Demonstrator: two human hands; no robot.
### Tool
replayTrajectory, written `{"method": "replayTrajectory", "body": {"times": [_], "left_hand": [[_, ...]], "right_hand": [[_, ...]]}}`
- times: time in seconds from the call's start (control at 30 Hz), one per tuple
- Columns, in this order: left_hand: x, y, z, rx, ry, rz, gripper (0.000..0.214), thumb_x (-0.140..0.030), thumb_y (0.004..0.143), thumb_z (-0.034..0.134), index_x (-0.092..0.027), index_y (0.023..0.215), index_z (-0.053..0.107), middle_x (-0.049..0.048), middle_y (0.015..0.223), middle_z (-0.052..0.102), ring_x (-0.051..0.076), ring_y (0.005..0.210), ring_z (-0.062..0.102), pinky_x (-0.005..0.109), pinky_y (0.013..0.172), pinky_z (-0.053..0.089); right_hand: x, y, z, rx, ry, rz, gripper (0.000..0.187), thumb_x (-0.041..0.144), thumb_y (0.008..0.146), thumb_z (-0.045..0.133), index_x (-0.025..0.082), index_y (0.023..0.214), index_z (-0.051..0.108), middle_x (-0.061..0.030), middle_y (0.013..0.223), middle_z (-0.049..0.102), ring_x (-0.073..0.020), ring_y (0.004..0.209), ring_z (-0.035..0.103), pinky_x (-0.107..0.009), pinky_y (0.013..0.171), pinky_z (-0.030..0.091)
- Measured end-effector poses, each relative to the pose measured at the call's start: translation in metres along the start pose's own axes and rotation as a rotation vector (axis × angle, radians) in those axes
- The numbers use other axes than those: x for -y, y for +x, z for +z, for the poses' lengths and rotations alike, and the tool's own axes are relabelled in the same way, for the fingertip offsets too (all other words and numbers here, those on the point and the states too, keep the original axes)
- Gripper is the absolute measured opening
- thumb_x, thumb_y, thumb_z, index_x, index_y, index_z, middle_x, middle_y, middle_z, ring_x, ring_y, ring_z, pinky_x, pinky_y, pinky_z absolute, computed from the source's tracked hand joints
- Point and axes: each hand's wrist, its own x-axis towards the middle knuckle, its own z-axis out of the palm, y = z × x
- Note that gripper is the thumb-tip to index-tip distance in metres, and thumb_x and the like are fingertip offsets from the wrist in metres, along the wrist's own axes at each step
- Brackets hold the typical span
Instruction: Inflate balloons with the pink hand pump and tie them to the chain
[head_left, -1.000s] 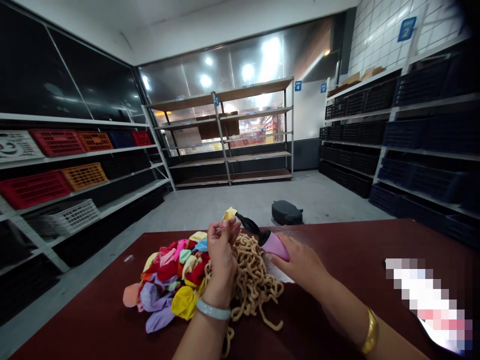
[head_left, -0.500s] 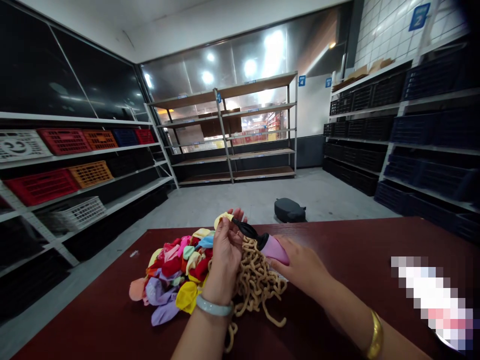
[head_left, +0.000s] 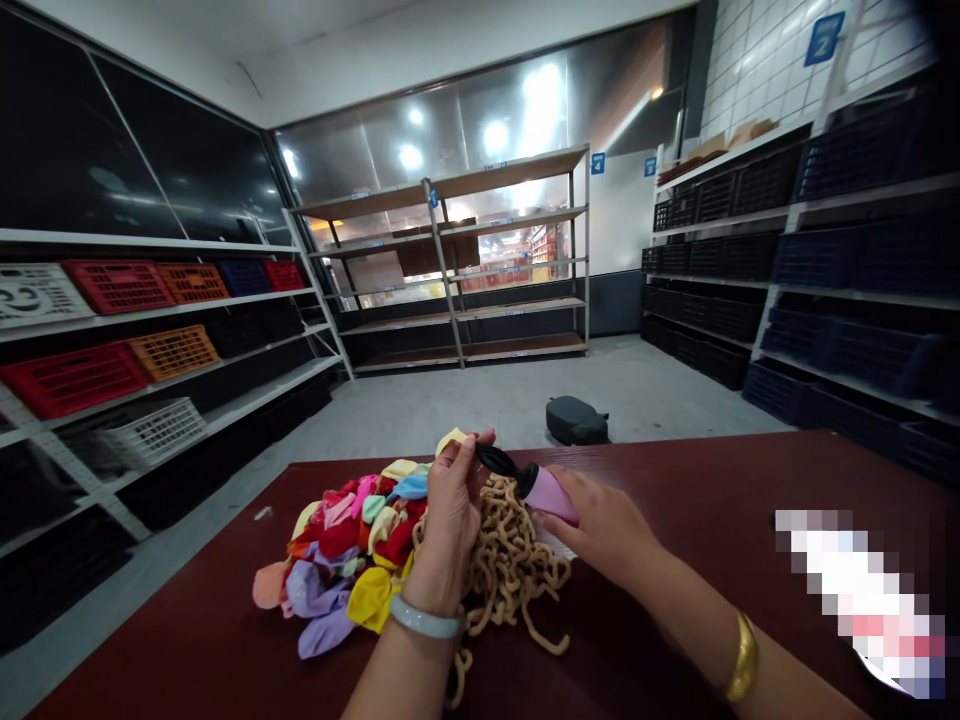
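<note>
Thumb and fingers of the left hand (head_left: 455, 500) pinch a pale yellow balloon (head_left: 451, 440) above the table (head_left: 675, 480), near the black end of the pink-handled tool (head_left: 553, 497) clasped in the right hand (head_left: 609, 528) (whether its tip sits inside, I cannot tell). Below lie heaped coloured balloons (head_left: 337, 540) and, touching them, tangled tan cords (head_left: 499, 570). Beyond, blue signs read "2" (head_left: 824, 40), "4" (head_left: 598, 163) and "3" (head_left: 650, 167); the shelf labels (head_left: 496, 166) are too small to read.
</note>
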Motion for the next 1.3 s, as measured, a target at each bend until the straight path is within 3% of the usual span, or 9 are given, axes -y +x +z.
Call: {"method": "replayTrajectory", "body": {"times": [0.2, 0.47, 0.63, 0.8, 1.1, 1.3], "left_hand": [[0.006, -0.005, 0.004, -0.01, 0.089, -0.019, 0.03, -0.029, 0.073, 0.075, -0.009, 0.094, 0.066, 0.0145, 0.095, 0.072, 0.022, 0.085, 0.07, 0.032, 0.077, 0.056], [0.001, -0.006, 0.002, 0.04, 0.023, 0.025, 0.033, -0.038, 0.076, 0.071, -0.01, 0.093, 0.068, 0.0165, 0.105, 0.07, 0.027, 0.106, 0.064, 0.036, 0.084, 0.054], [0.003, -0.003, 0.005, 0.042, -0.096, 0.081, 0.032, -0.018, 0.077, 0.072, -0.015, 0.108, 0.064, 0.0139, 0.122, 0.064, 0.024, 0.12, 0.056, 0.036, 0.097, 0.048], [0.001, 0.0, 0.004, 0.11, -0.15, 0.064, 0.04, -0.012, 0.077, 0.069, -0.014, 0.115, 0.058, 0.0157, 0.115, 0.067, 0.024, 0.108, 0.064, 0.04, 0.101, 0.045], [-0.005, 0.005, -0.002, 0.073, -0.137, 0.133, 0.056, -0.009, 0.076, 0.069, -0.019, 0.127, 0.047, 0.0118, 0.105, 0.07, 0.021, 0.098, 0.068, 0.036, 0.1, 0.045], [-0.003, -0.002, 0.005, 0.093, -0.142, 0.08, 0.053, -0.011, 0.077, 0.07, -0.019, 0.124, 0.047, 0.0109, 0.105, 0.069, 0.019, 0.094, 0.069, 0.037, 0.099, 0.046]], "right_hand": [[-0.001, 0.0, -0.001, -0.021, -0.025, -0.003, 0.052, 0.048, 0.088, 0.048, 0.022, 0.132, 0.046, -0.0116, 0.12, 0.061, -0.0296, 0.102, 0.061, -0.043, 0.083, 0.047], [0.0, 0.0, -0.001, -0.047, -0.007, -0.018, 0.055, 0.052, 0.086, 0.05, 0.023, 0.132, 0.048, -0.0113, 0.115, 0.064, -0.0296, 0.099, 0.063, -0.043, 0.081, 0.048], [0.0, 0.0, 0.0, -0.013, -0.024, -0.009, 0.055, 0.051, 0.085, 0.051, 0.022, 0.132, 0.048, -0.0114, 0.119, 0.062, -0.0301, 0.1, 0.062, -0.044, 0.082, 0.048], [0.001, 0.0, 0.0, 0.001, -0.024, -0.012, 0.055, 0.051, 0.086, 0.05, 0.023, 0.133, 0.047, -0.0113, 0.118, 0.063, -0.0293, 0.101, 0.062, -0.042, 0.082, 0.048], [0.002, -0.001, 0.002, 0.013, -0.035, -0.024, 0.056, 0.051, 0.086, 0.051, 0.024, 0.134, 0.046, -0.0109, 0.116, 0.064, -0.0308, 0.099, 0.063, -0.046, 0.083, 0.048], [0.001, -0.001, 0.0, 0.001, -0.028, -0.028, 0.055, 0.051, 0.087, 0.049, 0.022, 0.133, 0.047, -0.0117, 0.114, 0.064, -0.0309, 0.099, 0.063, -0.047, 0.084, 0.048]]}}
